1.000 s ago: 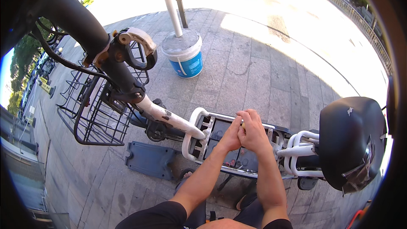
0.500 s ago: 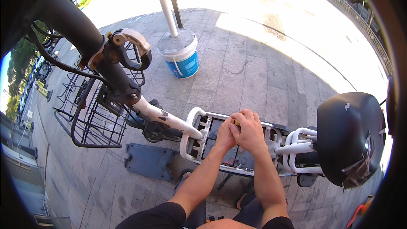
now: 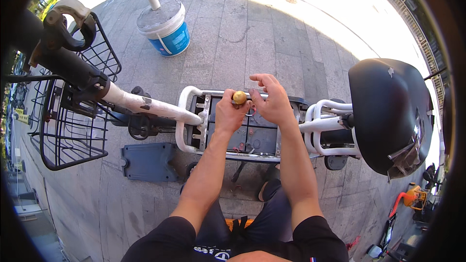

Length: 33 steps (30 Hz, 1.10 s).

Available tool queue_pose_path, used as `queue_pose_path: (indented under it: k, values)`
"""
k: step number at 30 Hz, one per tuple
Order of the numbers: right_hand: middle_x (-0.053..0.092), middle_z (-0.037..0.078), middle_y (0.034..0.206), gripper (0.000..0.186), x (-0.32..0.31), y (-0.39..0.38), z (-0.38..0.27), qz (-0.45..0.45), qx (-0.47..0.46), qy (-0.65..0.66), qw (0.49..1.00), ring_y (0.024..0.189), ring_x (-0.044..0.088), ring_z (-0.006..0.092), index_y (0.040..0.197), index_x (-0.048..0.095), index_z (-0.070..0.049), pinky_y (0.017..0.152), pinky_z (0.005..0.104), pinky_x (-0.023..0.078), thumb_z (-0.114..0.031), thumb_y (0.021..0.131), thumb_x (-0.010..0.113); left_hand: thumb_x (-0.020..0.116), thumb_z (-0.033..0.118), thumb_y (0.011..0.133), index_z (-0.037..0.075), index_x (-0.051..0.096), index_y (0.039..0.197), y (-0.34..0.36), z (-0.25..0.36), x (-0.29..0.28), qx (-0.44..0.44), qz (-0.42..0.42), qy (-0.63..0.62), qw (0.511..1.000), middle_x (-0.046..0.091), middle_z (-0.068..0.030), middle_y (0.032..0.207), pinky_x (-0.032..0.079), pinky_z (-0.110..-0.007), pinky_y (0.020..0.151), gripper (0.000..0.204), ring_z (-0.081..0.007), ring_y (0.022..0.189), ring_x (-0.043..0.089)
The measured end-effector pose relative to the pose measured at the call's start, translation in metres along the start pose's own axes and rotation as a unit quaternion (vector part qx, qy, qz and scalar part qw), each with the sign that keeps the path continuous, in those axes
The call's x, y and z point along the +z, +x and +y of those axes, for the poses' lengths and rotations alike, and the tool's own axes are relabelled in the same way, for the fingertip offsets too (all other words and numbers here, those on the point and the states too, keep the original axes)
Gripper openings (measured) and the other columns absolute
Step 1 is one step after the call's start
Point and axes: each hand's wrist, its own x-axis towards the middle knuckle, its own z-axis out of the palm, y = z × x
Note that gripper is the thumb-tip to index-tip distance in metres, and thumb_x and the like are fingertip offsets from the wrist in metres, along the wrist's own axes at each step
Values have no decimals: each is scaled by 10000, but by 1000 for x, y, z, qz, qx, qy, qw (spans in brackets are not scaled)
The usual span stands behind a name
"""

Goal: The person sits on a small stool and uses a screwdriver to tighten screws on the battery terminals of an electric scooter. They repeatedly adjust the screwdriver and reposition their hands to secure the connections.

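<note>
My left hand (image 3: 229,112) grips a tool by its round yellow handle (image 3: 239,97), end-up above the open battery bay (image 3: 260,137) of a white electric bike frame. Just right of it, my right hand (image 3: 272,99) is open, fingers apart and partly curled, its thumb near the handle. Dark battery blocks with red and dark terminals fill the bay; the tool's lower part is hidden. A small ring of pinkish-red and pale parts (image 3: 251,111) shows between my hands.
The bike's wire basket (image 3: 73,136) and stem are left, its black saddle (image 3: 388,116) right. A grey cover (image 3: 148,162) lies on the paving. A bucket (image 3: 168,36) with a pole stands behind. An orange machine with red hose (image 3: 411,195) and tools lie lower right.
My hands were clasped together over the yellow handle; now my right hand has come away and opened. The view has shifted, putting the bay higher in the picture and revealing tools lower right.
</note>
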Motion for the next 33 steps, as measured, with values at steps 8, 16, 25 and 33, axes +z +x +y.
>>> queue_pose_path:
  k: [8, 16, 25, 33]
  values:
    - [706, 93, 859, 190, 26, -10, 76, 31, 153, 23, 987, 772, 663, 161, 1077, 676, -20, 720, 311, 531, -85, 911, 608, 781, 69, 845, 23, 549, 943, 0, 4, -22, 14, 33, -171, 985, 639, -13, 802, 499, -225, 620, 256, -63, 690, 593]
    - [693, 146, 971, 185, 64, -36, 119, -54, 145, -161, 975, 924, 667, 314, 1012, 714, -71, 821, 406, 531, -107, 872, 598, 754, 19, 857, 23, 554, 990, -10, 24, -42, 9, 55, -235, 970, 625, -18, 810, 499, -211, 606, 240, -78, 678, 601]
    - [643, 109, 1035, 186, 176, -9, 112, -108, -102, -316, 937, 1019, 622, 300, 1005, 692, -98, 820, 409, 550, -168, 855, 606, 724, 76, 891, -23, 644, 1052, -26, 51, -101, 63, 186, -253, 947, 687, -81, 899, 536, -212, 606, 206, -118, 672, 660]
    - [626, 136, 1026, 135, 197, -3, 119, -156, -118, -333, 922, 1012, 615, 290, 901, 667, -33, 864, 385, 541, -114, 823, 593, 728, 135, 896, 1, 626, 1056, -30, 43, -134, 46, 195, -240, 950, 701, -99, 975, 540, -220, 617, 232, -123, 683, 661]
